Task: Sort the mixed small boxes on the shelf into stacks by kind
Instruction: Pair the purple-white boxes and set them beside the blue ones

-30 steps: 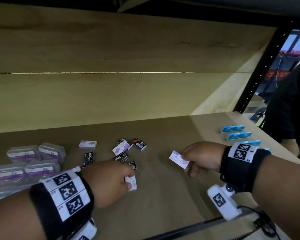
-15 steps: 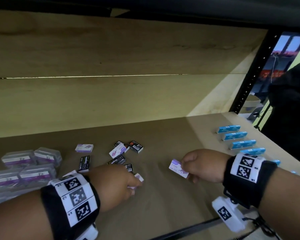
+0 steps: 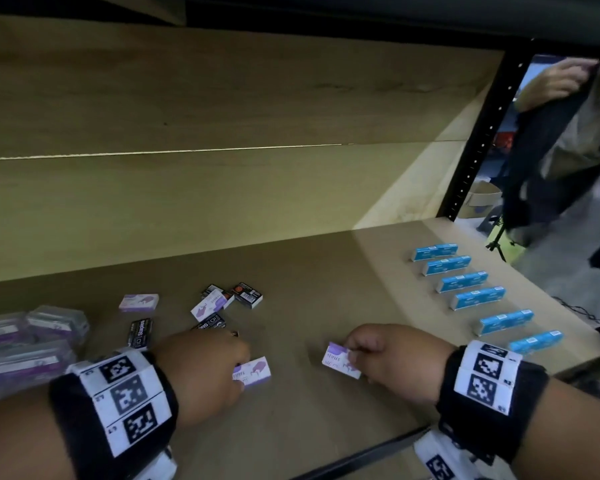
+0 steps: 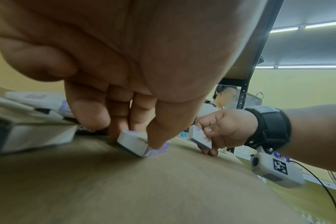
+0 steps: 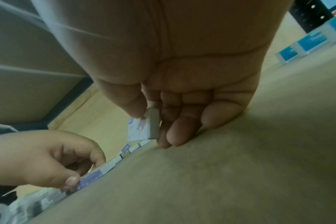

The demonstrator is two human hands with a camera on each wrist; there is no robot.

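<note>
Shelf board (image 3: 291, 427) fills most of the view under your hands, plywood back wall (image 3: 222, 133) beyond the fingertips, black upright post (image 3: 478, 143) far right, another person past it. Clear plastic cases (image 3: 32, 344) sit left of your left knuckles; what's inside is blurred, purple labels only. Blue boxes (image 3: 478, 297) run in a row beyond your right wrist, well apart from the fingers. Mixed black and purple boxes (image 3: 222, 303) lie scattered just ahead of your left fingertips. Your left hand (image 3: 201, 372) pinches a purple-white box (image 4: 142, 145) lying flat on the board, thumb on top. Your right hand (image 3: 392, 362) grips a second purple-white box (image 3: 340, 360), raised and tilted, thumb over fingers; lower fingertips touch the board.
</note>
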